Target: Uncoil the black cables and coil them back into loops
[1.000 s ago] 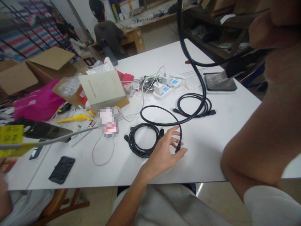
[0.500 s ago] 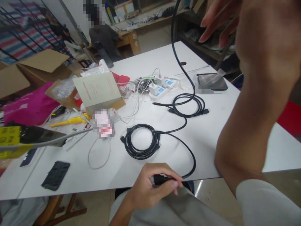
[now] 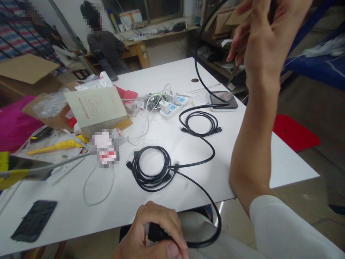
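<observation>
My left hand (image 3: 153,230), low at the table's front edge, is closed around the black plug (image 3: 155,232) of a black cable (image 3: 219,219). From there the cable loops up, crosses the near coil, bends across the table and rises to the top of the view. My right hand (image 3: 261,46) is raised high at the upper right, fingers curled, with a dark piece between them where the cable leads; its upper part is cut off. Two coiled black cables with plugs lie on the table: a near coil (image 3: 136,175) and a smaller far coil (image 3: 217,124).
A white power strip (image 3: 169,112) with chargers stands behind the coils. To the left are an open carton (image 3: 29,68), a pale green box (image 3: 94,108), a yellow tool (image 3: 58,145) and a black pad (image 3: 35,220). A red stool (image 3: 296,133) stands at right; a person (image 3: 106,46) sits behind.
My left hand has come down and nearer with the plug. My right hand has come lower into view. The view has shifted, and the cable's bend now lies behind the far coil.
</observation>
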A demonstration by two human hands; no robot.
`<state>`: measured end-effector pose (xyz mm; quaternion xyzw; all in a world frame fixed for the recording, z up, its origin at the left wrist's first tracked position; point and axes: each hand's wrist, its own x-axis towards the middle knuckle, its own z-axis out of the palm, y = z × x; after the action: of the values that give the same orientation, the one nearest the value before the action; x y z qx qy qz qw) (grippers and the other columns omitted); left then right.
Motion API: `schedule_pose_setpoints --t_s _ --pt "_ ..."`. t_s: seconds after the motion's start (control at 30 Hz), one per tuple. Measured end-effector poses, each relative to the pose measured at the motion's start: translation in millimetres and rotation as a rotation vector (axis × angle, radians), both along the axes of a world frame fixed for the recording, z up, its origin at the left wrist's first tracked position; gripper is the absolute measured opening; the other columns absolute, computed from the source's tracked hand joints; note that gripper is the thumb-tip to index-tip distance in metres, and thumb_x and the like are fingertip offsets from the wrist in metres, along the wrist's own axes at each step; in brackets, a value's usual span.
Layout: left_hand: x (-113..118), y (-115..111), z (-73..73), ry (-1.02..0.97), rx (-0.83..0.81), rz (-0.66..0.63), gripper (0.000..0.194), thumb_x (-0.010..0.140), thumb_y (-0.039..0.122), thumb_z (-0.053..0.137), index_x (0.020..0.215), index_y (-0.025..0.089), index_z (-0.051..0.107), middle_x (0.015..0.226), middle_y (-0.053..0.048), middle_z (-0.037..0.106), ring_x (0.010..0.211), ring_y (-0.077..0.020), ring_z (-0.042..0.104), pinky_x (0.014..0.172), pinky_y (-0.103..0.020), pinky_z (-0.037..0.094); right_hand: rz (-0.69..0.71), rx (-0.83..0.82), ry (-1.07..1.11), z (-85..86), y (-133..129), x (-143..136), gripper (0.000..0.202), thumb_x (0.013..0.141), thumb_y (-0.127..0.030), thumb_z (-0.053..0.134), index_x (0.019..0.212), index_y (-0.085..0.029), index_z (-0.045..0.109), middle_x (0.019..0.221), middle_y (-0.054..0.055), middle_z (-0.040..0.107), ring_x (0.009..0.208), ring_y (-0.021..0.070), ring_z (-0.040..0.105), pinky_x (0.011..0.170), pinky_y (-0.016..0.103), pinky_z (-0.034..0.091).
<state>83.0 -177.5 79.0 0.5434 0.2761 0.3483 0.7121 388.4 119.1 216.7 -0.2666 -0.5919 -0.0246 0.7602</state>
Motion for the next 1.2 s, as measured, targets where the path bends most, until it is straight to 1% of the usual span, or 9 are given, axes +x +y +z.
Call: schedule_pose_setpoints --t_s 0.17,0.3,0.43,0.53,0.63,0.8,0.9,1.0,1.2 --pt "7 15 2.5 0.112 -0.189 0.148 0.024 0.094 0.037 0.08 0.11 0.019 0.079 0.087 -0.01 0.082 0.081 -0.0217 0.078 0.078 -0.03 0.058 0.202 0.033 -0.041 5.6 -15 -15 0.042 0.102 -0.057 0.062 0.088 -0.017 0.069 0.064 -0.002 0.06 0.05 0.0115 0.064 0.035 0.023 0.033" --pt "16 32 6.2 0.253 -0.142 0.189 0.031 0.094 0.041 0.079 0.116 0.019 0.076 0.093 -0.009 0.083 0.094 -0.0244 0.079 0.09 -0.033 0.059 0.257 -0.086 -0.058 10.8 -38 -27 0.049 0.104 -0.063 0.056 0.091 -0.018 0.07 0.077 0.001 0.071 0.069 0.0154 0.076 0.041 0.021 0.039" --pt "24 46 5.9 0.242 -0.095 0.266 0.029 0.094 0.039 0.08 0.115 0.02 0.076 0.092 -0.008 0.083 0.095 -0.0241 0.08 0.09 -0.032 0.06 0.343 -0.165 -0.022 21.1 -66 -38 0.058 0.099 -0.077 0.051 0.089 -0.023 0.067 0.081 0.002 0.074 0.071 0.0156 0.075 0.049 0.025 0.047" --pt "29 56 9.6 0.222 -0.008 0.311 0.024 0.094 0.036 0.08 0.112 0.019 0.077 0.107 -0.011 0.083 0.097 -0.0264 0.081 0.088 -0.035 0.062 0.421 -0.275 -0.004 29.0 -84 -42 0.067 0.102 -0.082 0.038 0.095 -0.022 0.067 0.086 0.005 0.076 0.072 0.0157 0.072 0.056 0.028 0.052" --pt "32 66 19.6 0.183 0.165 0.329 0.017 0.096 0.031 0.079 0.109 0.02 0.079 0.115 -0.012 0.082 0.11 -0.031 0.079 0.102 -0.045 0.061 0.42 -0.297 -0.064 33.3 -98 -44 0.069 0.103 -0.081 0.034 0.097 -0.022 0.069 0.088 0.006 0.075 0.076 0.0174 0.074 0.058 0.029 0.056" --pt "31 84 41.5 0.172 0.546 0.393 0.012 0.095 0.02 0.078 0.106 0.023 0.079 0.093 -0.006 0.085 0.124 -0.0318 0.074 0.129 -0.06 0.034 0.416 -0.371 -0.332 34.5 -115 -45 0.045 0.105 -0.065 0.051 0.084 -0.03 0.07 0.09 0.001 0.076 0.1 0.022 0.078 0.071 0.029 0.064" --pt "31 95 48.7 0.169 0.697 0.406 0.016 0.094 0.015 0.078 0.108 0.023 0.08 0.086 -0.006 0.084 0.125 -0.032 0.073 0.123 -0.059 0.043 0.514 -0.533 -0.541 32.4 -112 -45 0.032 0.11 -0.045 0.05 0.092 -0.028 0.068 0.102 0.001 0.076 0.103 0.0181 0.077 0.083 0.028 0.064" --pt "29 106 47.9 0.136 0.748 0.432 0.017 0.093 0.013 0.076 0.107 0.022 0.081 0.09 -0.007 0.083 0.128 -0.0327 0.071 0.108 -0.051 0.058 0.717 -0.707 -0.841 26.0 -95 -51 0.035 0.113 -0.047 0.046 0.1 -0.022 0.066 0.105 0.005 0.074 0.098 0.0164 0.074 0.082 0.027 0.061" --pt "21 124 40.2 0.205 0.799 0.678 0.012 0.094 0.016 0.077 0.103 0.022 0.082 0.114 -0.009 0.081 0.122 -0.0283 0.073 0.101 -0.041 0.062 0.983 -0.651 -1.135 7.7 -73 -90 0.041 0.114 -0.05 0.041 0.092 -0.019 0.057 0.084 0.001 0.059 0.078 0.0125 0.054 0.068 0.023 0.046"
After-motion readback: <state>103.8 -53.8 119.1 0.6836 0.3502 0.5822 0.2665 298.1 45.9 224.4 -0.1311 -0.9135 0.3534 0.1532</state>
